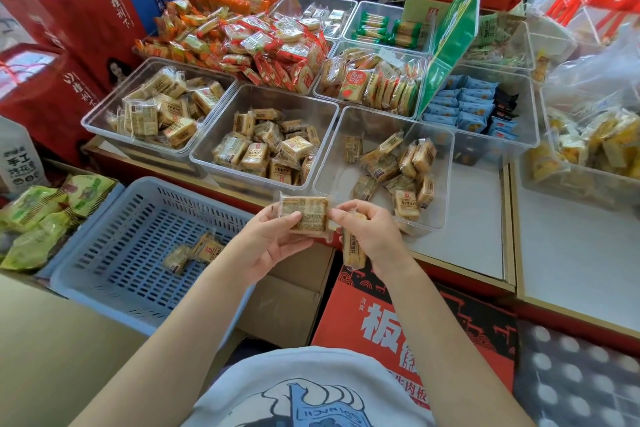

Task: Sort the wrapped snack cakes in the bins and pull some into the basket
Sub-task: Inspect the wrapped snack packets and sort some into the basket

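My left hand (268, 241) holds a wrapped snack cake (306, 215) flat, thumb on its face, in front of the near clear bins. My right hand (369, 236) pinches the same cake's right edge and also grips a second wrapped cake (354, 251) that hangs down under the palm. The blue slotted basket (104, 218) sits lower left with two wrapped cakes (194, 251) on its floor. Three clear bins hold the same tan cakes: left bin (104, 111), middle bin (207, 152), right bin (332, 163).
Further bins at the back hold orange, red, green and blue wrapped snacks (277, 48). Red gift boxes (69, 21) stand at the left, green packets (31, 218) beside the basket. A red carton (415, 315) and a cardboard box (287, 298) lie below my hands.
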{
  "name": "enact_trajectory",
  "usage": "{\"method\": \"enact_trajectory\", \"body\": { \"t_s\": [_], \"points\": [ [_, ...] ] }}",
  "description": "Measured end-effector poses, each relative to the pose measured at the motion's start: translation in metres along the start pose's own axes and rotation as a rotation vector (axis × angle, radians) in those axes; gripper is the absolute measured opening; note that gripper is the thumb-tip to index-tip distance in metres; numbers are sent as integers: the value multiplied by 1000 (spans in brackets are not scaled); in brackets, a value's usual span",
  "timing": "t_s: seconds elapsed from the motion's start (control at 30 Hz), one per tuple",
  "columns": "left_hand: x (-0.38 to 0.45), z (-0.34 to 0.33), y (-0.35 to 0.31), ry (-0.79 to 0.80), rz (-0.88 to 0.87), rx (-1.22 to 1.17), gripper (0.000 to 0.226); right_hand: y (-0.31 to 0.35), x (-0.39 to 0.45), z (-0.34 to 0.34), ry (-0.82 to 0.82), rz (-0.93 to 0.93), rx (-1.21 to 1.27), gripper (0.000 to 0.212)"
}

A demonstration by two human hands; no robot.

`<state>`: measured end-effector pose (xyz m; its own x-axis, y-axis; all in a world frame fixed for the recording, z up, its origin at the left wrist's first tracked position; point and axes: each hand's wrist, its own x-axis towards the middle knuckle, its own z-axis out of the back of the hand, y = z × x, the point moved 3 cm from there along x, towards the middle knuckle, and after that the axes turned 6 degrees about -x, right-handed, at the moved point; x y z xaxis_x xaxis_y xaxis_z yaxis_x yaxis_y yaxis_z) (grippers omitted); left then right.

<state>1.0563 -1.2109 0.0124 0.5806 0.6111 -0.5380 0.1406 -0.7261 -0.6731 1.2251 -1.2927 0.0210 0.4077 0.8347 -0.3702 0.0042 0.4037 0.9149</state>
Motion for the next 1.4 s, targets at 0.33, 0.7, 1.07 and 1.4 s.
{"method": "enact_trajectory", "body": {
  "t_s": [0.33, 0.7, 1.07, 1.4],
  "points": [
    [-5, -15, -16, 89, -160, 855, 13, 23, -4, 6, 250, 234, -376, 9],
    [-7, -14, -17, -64, -282, 422, 9, 10, -2, 8, 79, 143, -254, 9],
    [0, -26, -8, -128, -192, 650, 55, 15, -2, 4, 39, 119, -61, 14],
    [-3, -37, 13, 125, 19, 294, 54, 14, 1, 1, 99, 58, 218, 42]
  ]
}}
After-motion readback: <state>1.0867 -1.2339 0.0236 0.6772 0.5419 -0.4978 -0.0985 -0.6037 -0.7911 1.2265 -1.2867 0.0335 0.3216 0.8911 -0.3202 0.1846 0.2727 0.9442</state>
